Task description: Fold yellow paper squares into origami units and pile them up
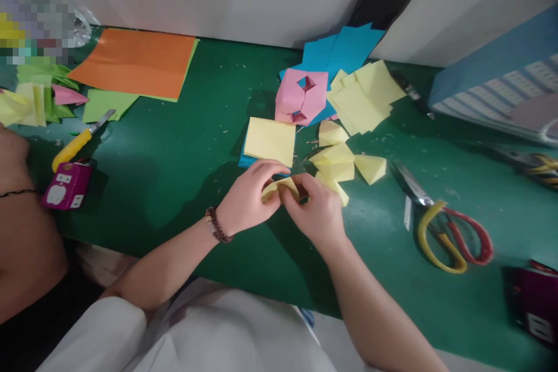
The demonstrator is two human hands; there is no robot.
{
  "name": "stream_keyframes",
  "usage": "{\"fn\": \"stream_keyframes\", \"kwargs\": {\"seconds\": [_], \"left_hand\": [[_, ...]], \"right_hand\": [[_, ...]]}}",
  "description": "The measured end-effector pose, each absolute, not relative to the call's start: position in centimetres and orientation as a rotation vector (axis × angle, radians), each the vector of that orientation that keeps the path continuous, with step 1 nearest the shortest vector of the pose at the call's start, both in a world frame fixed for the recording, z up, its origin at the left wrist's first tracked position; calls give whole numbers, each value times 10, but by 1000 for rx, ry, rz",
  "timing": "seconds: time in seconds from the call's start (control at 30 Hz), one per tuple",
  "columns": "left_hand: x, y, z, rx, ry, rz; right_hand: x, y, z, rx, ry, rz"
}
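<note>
Near the counter's middle (187,215), grips of the left hand (246,200) and right hand (311,209) clamp a folded yellow paper (279,188); finished-looking folded yellow pieces (333,163) lie beside, an assembled pink paper model (301,97) beyond.

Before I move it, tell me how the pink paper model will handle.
The pink paper model looks light, being thin paper. Its open folds would probably crush if squeezed. On loose blue paper squares, it may slide when pushed.

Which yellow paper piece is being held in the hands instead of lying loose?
The small folded piece, pinched between the left hand and right hand; every other yellow piece lies on the green table or other paper.
</note>
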State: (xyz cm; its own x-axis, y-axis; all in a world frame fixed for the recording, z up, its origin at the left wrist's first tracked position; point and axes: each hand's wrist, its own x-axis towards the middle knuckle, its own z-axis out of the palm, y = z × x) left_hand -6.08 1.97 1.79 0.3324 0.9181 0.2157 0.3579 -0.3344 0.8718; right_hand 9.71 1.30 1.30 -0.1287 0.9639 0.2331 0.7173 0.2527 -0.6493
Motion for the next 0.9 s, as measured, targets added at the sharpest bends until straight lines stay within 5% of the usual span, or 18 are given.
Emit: {"fn": "stream_keyframes", "kwargs": {"seconds": [0.37,0.9], "left_hand": [[-61,23,23,1274,1230,688],[-59,26,25,955,1279,754]], "right_hand": [[96,11,16,-1512,-1835,622],[91,3,18,-1329,-1920,520]]}}
